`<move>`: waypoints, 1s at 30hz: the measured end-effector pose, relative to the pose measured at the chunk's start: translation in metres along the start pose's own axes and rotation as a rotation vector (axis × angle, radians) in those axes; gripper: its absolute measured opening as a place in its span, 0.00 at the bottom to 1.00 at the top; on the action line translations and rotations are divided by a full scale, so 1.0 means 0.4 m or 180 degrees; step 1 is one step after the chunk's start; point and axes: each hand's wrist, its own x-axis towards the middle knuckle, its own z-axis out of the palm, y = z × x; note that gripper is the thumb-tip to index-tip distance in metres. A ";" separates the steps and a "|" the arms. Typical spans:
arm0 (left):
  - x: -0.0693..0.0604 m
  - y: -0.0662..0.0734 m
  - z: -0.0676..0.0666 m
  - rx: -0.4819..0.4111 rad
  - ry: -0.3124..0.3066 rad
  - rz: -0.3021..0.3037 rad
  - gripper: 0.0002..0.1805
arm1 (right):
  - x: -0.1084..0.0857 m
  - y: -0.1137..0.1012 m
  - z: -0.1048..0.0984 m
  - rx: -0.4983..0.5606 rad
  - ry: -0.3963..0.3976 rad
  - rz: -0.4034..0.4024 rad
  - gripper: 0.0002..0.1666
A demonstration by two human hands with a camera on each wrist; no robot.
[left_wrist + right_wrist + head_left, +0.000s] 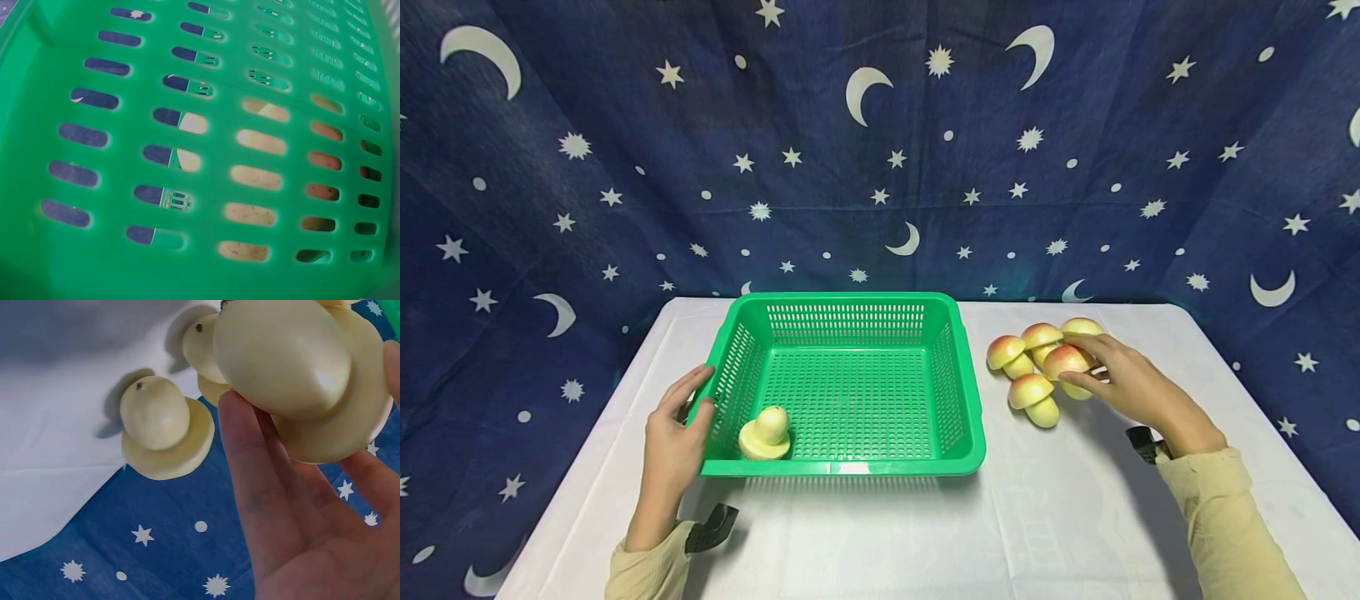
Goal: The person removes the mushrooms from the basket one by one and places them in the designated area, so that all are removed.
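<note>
My left hand [676,442] grips the left rim of a green plastic basket [842,467], which also fills the left wrist view with its slotted wall [37,262]. Inside the basket's near left corner, one toy mushroom [771,429] stands cap down, pale stem up. At the right, my right hand [1123,379] holds a toy mushroom [1066,362] with a red and yellow cap between thumb and fingers. In the right wrist view the held mushroom [281,362] shows its pale stem, and the fingers [250,469] lie against it.
Around the held one, several more toy mushrooms lie close together, such as a near one [1033,398], a left one [1007,354] and a far one [1082,327]. A white cloth covers the table [925,533]. Behind it hangs a dark blue curtain [820,208] with moons and stars.
</note>
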 end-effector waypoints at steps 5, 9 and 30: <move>0.000 0.000 0.000 0.0004 0.0003 0.0001 0.23 | -0.007 0.010 0.005 0.0032 -0.0029 0.0063 0.30; 0.002 -0.001 0.001 0.0006 0.0006 0.0003 0.23 | -0.012 0.018 0.009 0.0028 -0.0038 0.0117 0.30; -0.002 0.004 -0.002 -0.0017 -0.0016 -0.0007 0.23 | -0.027 0.059 0.037 0.0078 -0.0180 0.0241 0.31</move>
